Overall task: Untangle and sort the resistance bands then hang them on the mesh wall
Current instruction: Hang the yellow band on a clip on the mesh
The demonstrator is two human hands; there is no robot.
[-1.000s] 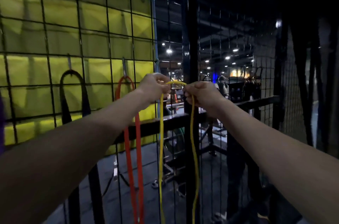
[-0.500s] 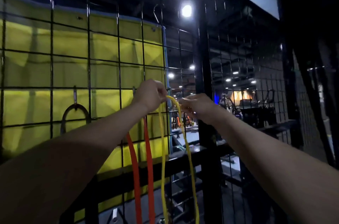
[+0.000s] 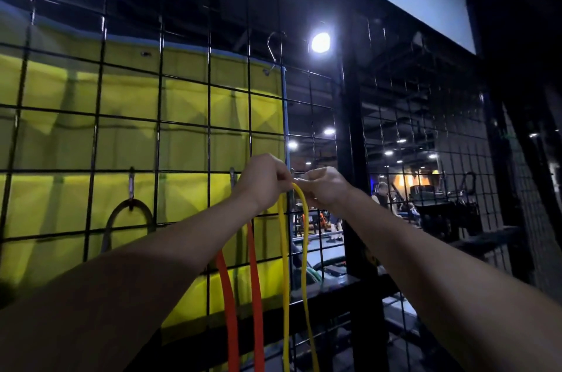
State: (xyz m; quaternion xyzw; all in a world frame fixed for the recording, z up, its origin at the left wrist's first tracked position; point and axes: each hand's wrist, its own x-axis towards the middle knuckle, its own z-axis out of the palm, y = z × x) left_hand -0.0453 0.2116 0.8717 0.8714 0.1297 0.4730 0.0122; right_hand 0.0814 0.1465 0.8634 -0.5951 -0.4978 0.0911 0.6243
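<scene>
Both of my hands are raised against the black mesh wall (image 3: 158,128). My left hand (image 3: 264,179) and my right hand (image 3: 325,186) pinch the top of a thin yellow band (image 3: 285,265), whose two strands hang straight down below them. To its left an orange band (image 3: 255,286) hangs on the mesh, its top hidden behind my left wrist. Further left a black band (image 3: 117,219) loops over a small metal hook (image 3: 131,186). Whether the yellow band rests on a hook is hidden by my fingers.
A bare S-shaped metal hook (image 3: 273,52) hangs high on the mesh above my hands. A yellow sheet (image 3: 127,140) backs the mesh on the left. A thick black post (image 3: 352,158) stands just right of my hands, with finer mesh and gym equipment beyond.
The view has tilted upward, showing more of the upper mesh and a bright lamp. My hands have come closer together at the top of the yellow band, against the mesh.
</scene>
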